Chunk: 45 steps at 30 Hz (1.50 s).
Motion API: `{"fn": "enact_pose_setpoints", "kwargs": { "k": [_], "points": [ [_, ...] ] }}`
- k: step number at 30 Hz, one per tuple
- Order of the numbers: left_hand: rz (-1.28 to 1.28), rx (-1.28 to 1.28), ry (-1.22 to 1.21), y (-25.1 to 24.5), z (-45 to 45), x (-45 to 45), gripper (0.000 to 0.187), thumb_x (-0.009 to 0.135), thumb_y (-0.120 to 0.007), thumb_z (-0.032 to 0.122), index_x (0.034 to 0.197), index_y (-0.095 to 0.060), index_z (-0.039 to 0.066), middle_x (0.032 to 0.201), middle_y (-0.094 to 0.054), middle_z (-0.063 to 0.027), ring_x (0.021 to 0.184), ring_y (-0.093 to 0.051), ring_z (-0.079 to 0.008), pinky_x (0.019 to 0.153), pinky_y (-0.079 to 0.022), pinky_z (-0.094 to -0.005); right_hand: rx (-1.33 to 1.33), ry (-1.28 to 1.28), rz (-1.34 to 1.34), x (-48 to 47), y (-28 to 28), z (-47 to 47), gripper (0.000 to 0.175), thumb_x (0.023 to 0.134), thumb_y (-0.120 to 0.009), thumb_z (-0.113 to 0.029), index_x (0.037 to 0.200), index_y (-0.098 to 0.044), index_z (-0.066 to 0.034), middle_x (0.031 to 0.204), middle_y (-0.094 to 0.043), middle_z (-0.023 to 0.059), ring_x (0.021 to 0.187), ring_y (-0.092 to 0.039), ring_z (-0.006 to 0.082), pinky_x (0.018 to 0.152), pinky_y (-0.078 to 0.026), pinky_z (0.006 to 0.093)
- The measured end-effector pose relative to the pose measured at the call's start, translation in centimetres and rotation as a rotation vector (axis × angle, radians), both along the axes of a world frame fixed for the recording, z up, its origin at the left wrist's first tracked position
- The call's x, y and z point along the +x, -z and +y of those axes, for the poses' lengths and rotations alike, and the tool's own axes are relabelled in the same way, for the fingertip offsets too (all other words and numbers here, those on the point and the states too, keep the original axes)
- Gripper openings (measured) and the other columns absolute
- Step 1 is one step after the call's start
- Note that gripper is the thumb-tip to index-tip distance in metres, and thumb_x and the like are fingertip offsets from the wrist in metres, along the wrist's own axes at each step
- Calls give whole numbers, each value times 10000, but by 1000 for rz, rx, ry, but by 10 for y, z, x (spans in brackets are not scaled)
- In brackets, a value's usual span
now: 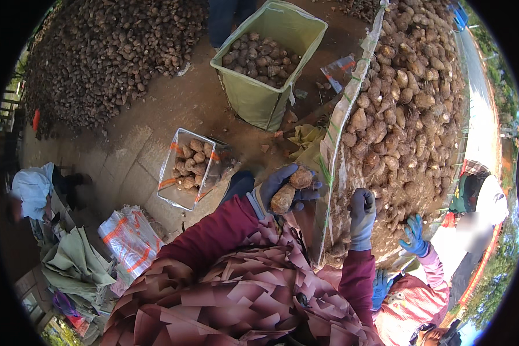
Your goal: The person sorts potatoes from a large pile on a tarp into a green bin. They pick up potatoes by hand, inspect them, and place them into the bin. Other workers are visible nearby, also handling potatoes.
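My left hand (281, 190), in a grey-blue work glove, holds brown taro corms (283, 199) between the body and the table's edge. One corm is long and a rounder one lies above it by the fingers. Over the near part of the big heap of taro corms (408, 99) is my right hand (363, 216), in a like glove, with its fingers curled in. Whether anything is inside those curled fingers cannot be told. Smaller corms lie on the soiled surface beside it.
A clear bag with orange stripes (187, 200), held open by a frame, contains corms. Beyond stands a green fabric bin (253, 101), partly filled. A dark heap (125, 52) covers the far-left floor. A co-worker's blue gloves (415, 235) are right of my right hand. Other people stand at both sides.
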<state>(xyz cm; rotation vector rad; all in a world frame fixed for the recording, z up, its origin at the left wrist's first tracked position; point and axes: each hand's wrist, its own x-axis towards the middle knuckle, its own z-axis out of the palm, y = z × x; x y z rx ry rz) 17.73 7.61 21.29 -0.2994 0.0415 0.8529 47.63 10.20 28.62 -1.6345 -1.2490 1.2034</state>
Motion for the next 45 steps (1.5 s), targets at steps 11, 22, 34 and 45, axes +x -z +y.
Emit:
{"fn": "enact_pose_setpoints", "kwargs": {
  "k": [11, 22, 34, 45],
  "points": [
    [1263, -743, -545, 192, -136, -238, 266, 1003, -742, 209, 1212, -676, 57, 1052, -738, -70, 882, -724, -213, 767, -596, -360, 160, 95, -259, -13, 45, -15, 379, 1001, -771, -258, 1273, -645, -26, 1106, -614, 19, 971, -592, 119, 894, -512, 282],
    [1314, -803, -385, 432, -230, -256, 220, 986, -734, 224, 1133, -693, 66, 984, -728, -76, 801, -683, -225, 736, -555, -385, 81, -41, -523, -10, 64, -35, 421, 939, -738, -215, 1300, -631, -28, 1261, -587, 100, 1177, -576, 248, 1053, -447, 379],
    [1596, -1078, -854, 402, -247, -235, 255, 884, -812, 62, 1121, -735, 115, 951, -714, -51, 738, -685, -245, 673, -588, -399, 210, -161, -736, -34, 48, -37, 591, 841, -838, -173, 1360, -601, -18, 1279, -585, 107, 1214, -575, 277, 1093, -438, 404],
    [2441, -698, 320, 336, -157, -234, 761, 896, -747, 555, 1546, -524, 227, 1605, -399, -156, 1469, -353, -446, 1203, -327, -569, 48, 85, -441, 4, 71, -50, 539, 903, -759, -131, 1399, -585, -16, 1332, -575, 129, 1271, -566, 281, 1135, -429, 407]
  ]
}}
